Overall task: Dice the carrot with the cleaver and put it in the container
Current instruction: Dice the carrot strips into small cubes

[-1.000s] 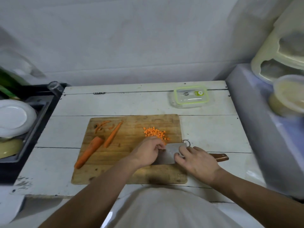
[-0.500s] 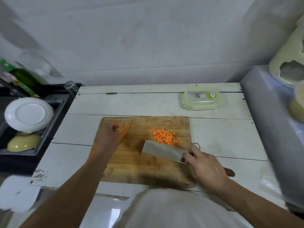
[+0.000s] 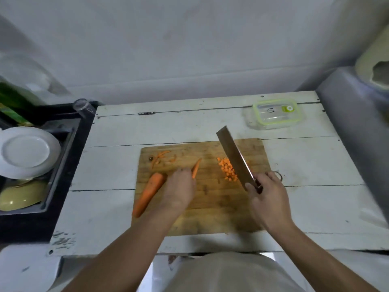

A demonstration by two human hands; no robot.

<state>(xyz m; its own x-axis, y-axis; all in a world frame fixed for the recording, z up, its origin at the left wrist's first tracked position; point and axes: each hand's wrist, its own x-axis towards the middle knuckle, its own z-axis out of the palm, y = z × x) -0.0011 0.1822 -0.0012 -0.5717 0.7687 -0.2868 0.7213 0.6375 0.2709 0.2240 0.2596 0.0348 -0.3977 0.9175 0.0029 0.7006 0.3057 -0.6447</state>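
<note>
Orange carrot (image 3: 148, 194) lies on the board (image 3: 212, 209) just left of the left hand (image 3: 180, 190), whose fingers curl onto a carrot strip (image 3: 196, 168). Right hand (image 3: 265, 198) grips the cleaver (image 3: 235, 158), blade raised over the dice (image 3: 227, 169). Lidded container (image 3: 275, 114) sits beyond the right hand. White plank table (image 3: 109, 169); plate (image 3: 25, 151) far left.

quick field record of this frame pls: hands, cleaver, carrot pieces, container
left hand: on the carrot strip, grip unclear
right hand: grips cleaver, blade raised over the board
whole carrot: on cutting board, left side
diced carrot: pile on board, partly behind the blade
container: lid on, table's far right
</note>
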